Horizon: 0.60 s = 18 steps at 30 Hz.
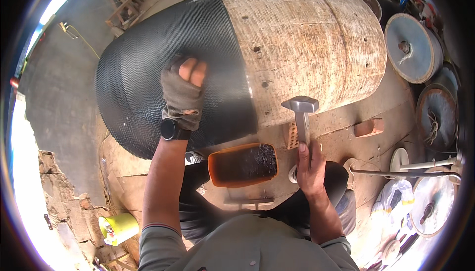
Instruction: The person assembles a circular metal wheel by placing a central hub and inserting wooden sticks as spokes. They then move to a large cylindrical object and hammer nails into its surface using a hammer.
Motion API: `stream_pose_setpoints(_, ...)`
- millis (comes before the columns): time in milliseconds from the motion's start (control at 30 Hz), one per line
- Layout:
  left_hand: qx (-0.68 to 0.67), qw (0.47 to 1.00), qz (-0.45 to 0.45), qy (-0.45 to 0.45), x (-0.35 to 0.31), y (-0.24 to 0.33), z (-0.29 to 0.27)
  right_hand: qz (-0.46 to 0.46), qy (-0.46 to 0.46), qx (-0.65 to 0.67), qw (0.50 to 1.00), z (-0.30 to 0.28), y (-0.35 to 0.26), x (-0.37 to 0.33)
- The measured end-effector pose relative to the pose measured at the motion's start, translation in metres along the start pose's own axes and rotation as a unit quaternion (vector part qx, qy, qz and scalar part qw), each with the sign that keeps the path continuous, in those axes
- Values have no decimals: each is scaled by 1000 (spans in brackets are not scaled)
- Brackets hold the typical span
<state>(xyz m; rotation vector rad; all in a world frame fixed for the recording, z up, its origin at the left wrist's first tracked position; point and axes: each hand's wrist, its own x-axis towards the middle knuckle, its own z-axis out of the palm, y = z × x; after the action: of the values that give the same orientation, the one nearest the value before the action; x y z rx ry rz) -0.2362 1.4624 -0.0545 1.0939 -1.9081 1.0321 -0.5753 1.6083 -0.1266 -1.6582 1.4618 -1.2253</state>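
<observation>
In front of me lies a big barrel-shaped wooden drum. A black, finely ridged layer covers its left part, and the right part is bare, pale wood with a few dark holes. My left hand, in a grey fingerless glove, is closed at the black layer, toward its right side. Its fingers are curled, and whatever they may hold is hidden. My right hand grips a hammer by its handle, head up, just off the drum's near side. Between my knees stands an orange tub with thin dark pieces inside.
A perforated brick and another brick lie on the floor near the drum. Several round-ended drums stand at the right, beside a metal bar. A yellow bucket sits at lower left.
</observation>
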Motion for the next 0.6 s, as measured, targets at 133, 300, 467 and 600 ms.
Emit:
stream_pose_setpoints(133, -5, 995, -89, -36, -9, 0, 3, -51, -3, -24, 998, 1, 0, 1)
stream_pose_setpoints(300, -8, 965, -234, -118, -8, 13, 2, -27, -39, -9, 999, 10, 6, -4)
stream_pose_setpoints(467, -128, 969, -206, -45, -24, 88, -26, -101, 17, -13, 995, 24, 20, -18)
stream_pose_setpoints(600, -231, 951, -198, -55, -37, 140, -30, -112, 32, -23, 993, 35, 25, -16)
